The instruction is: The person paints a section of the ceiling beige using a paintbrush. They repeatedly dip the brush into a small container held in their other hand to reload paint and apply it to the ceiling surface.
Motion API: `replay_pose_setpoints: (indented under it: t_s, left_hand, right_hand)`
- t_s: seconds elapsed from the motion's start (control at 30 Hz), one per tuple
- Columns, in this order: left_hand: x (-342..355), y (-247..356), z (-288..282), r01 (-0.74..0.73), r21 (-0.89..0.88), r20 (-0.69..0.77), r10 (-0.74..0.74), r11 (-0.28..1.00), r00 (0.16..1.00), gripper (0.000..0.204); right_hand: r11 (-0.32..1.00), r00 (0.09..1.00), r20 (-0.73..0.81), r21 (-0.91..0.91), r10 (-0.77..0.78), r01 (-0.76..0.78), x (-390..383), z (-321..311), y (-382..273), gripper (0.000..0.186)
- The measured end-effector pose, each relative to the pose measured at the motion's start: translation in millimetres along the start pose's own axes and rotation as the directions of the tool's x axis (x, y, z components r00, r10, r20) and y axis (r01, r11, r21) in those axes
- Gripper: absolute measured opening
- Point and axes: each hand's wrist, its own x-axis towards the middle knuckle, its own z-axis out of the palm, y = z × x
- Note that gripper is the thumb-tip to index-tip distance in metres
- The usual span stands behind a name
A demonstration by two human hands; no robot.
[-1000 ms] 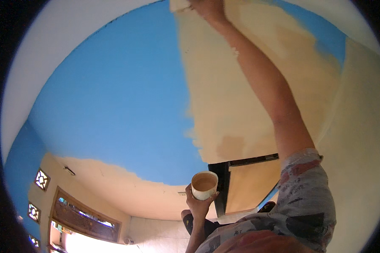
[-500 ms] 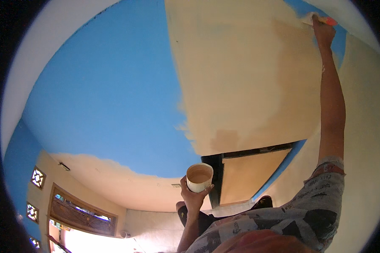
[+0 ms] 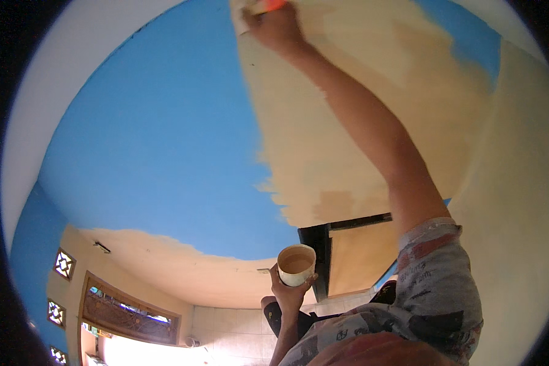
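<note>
At the lower middle, my left hand (image 3: 290, 295) is wrapped round a white paint pot (image 3: 294, 280), which holds beige-brown paint and stays upright in front of my body. My right arm reaches up and across the wall. At the top of the view, my right hand (image 3: 278, 29), slightly blurred, is closed on a paintbrush (image 3: 275, 5) with an orange-red handle; its bristles are hard to make out. The brush is close to the border between the blue wall paint (image 3: 152, 134) and the beige paint (image 3: 329, 140). Darker, wet-looking patches show on the beige.
Below the beige area is a dark frame (image 3: 315, 259) around a tan panel. A blue patch (image 3: 473, 36) lies at the upper right, by the side wall (image 3: 518, 183). Patterned vents (image 3: 64, 263) and a brown wooden transom (image 3: 128, 314) above a bright opening are at the lower left.
My right hand has swept the brush left along the top of the wall, from the upper-right blue corner to the blue and beige border. The pot has shifted slightly right and down in the view.
</note>
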Motion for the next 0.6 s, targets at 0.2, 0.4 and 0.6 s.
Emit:
replay_pose_setpoints:
  t_s: [0.2,0.4,0.6]
  left_hand:
    - [-2.2,-6.0,-7.3,-0.007,0.051,-0.038,0.009,0.999,0.999,0.084]
    - [3.2,-1.6,-6.1,0.007,-0.028,0.001,-0.007,1.0,1.0,0.086]
    - [1.8,0.9,-4.6,0.037,-0.026,0.031,-0.036,0.999,0.999,0.085]
  right_hand:
    - [0.959,0.94,-0.235,-0.084,0.245,-0.271,-36.0,-178.1,123.7,0.026]
    - [0.602,0.995,-0.101,-0.793,0.016,-0.09,-50.9,-346.5,202.1,0.037]
    - [0.808,0.979,0.077,-0.554,-0.188,0.198,-31.6,-165.6,127.6,0.019]
